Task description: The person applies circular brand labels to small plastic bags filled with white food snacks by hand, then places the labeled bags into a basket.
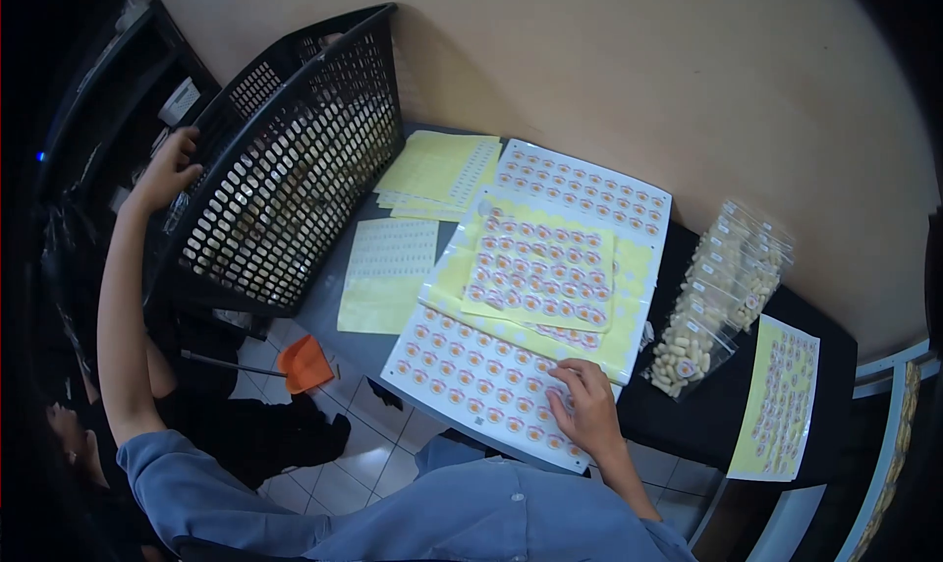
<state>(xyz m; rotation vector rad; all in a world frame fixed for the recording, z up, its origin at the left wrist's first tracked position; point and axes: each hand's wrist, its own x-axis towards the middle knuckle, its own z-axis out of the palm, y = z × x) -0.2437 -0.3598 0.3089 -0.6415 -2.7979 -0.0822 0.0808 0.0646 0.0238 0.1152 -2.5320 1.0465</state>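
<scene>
My left hand (169,172) reaches to the near rim of a tall black plastic basket (285,184), its thumb and fingers apart. Through the basket's slots many pale items show, too small to name. My right hand (589,410) rests on the lower right part of a large white sheet of round stickers (471,365), fingers bent and spread, with nothing seen in them. On top of that sheet lie yellow-backed sticker sheets (540,267), some with stickers still on them.
Yellow label sheets (432,174) and a part-white label sheet (391,272) lie beside the basket. Clear bags of pale capsules (702,311) and another sticker sheet (781,395) are at right. An orange dustpan (305,365) is on the floor; a person in black (246,405) is at lower left.
</scene>
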